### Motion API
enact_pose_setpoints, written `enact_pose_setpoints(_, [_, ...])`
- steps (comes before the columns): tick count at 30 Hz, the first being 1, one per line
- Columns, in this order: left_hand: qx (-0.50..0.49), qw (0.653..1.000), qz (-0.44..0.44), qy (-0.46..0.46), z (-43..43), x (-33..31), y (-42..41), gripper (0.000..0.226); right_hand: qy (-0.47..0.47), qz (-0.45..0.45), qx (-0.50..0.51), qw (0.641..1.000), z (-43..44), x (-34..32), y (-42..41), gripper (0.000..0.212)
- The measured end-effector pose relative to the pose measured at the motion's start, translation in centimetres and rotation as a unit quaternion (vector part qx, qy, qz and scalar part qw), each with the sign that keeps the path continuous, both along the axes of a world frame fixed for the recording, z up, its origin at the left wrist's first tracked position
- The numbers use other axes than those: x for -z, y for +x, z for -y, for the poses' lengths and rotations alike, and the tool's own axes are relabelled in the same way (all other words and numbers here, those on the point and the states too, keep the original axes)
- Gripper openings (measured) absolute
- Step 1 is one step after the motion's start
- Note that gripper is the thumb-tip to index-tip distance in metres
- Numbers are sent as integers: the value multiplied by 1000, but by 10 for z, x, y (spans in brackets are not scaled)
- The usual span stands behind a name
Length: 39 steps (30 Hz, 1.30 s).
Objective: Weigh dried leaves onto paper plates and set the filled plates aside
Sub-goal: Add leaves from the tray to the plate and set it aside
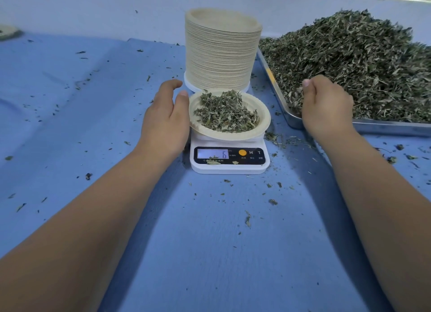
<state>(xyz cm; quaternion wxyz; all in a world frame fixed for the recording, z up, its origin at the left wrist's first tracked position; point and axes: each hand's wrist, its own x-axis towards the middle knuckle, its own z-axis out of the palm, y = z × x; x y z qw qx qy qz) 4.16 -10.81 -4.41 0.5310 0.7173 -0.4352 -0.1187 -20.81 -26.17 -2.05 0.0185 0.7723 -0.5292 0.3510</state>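
Observation:
A paper plate (264,121) with a small heap of dried leaves (226,112) sits on a white digital scale (229,168), whose display shows a 6. My left hand (166,118) is at the plate's left side, its fingers relaxed and its thumb touching the rim. My right hand (326,106) is in the near left corner of a metal tray (384,127). Its fingers curl down into the big pile of dried leaves (361,67) and are hidden there.
A tall stack of paper plates (219,55) stands right behind the scale. Loose leaf bits lie scattered over the blue cloth (93,102). Another plate (8,32) shows partly at the far left edge.

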Motion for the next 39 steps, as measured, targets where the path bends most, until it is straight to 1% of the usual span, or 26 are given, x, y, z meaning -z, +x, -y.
enact_pose_setpoints(5, [-2,1000,0,0,2,2,1,39,-33,59,-42,997,-10,-5,8,32])
enact_pose_setpoints(7, [0,1000,3,0,2,2,1,39,-34,72,-55,995,-14,-8,12,33])
enact_pose_setpoints(11, [2,1000,14,-8,3,4,0,39,-27,149,-119,981,-27,-20,30,33])
enact_pose_setpoints(12, [3,1000,17,-8,3,4,0,39,-27,157,-135,978,-31,-23,37,33])
enact_pose_setpoints(14, [6,1000,19,-9,4,5,-1,39,-18,137,-173,975,-39,-23,50,32])
enact_pose_setpoints(17, [3,1000,16,-14,5,6,1,39,23,74,-221,972,-47,-15,60,31])
enact_pose_setpoints(19, [1,1000,16,-15,5,6,2,39,50,71,-231,969,-49,-12,60,33])
enact_pose_setpoints(21, [0,1000,14,-14,5,6,3,39,70,111,-228,965,-48,-13,57,34])
enact_pose_setpoints(24, [5,1000,13,-13,5,5,2,38,82,177,-211,958,-43,-14,52,26])
enact_pose_setpoints(27, [9,1000,11,-13,4,4,1,37,81,194,-194,958,-38,-11,46,21])
enact_pose_setpoints(30, [10,1000,11,-14,3,4,1,37,80,192,-189,960,-34,-5,39,19])
enact_pose_setpoints(35, [10,1000,6,-14,3,4,1,38,61,148,-176,971,-31,3,35,18])
enact_pose_setpoints(39, [12,1000,0,-14,3,4,1,37,52,124,-140,981,-26,4,31,14])
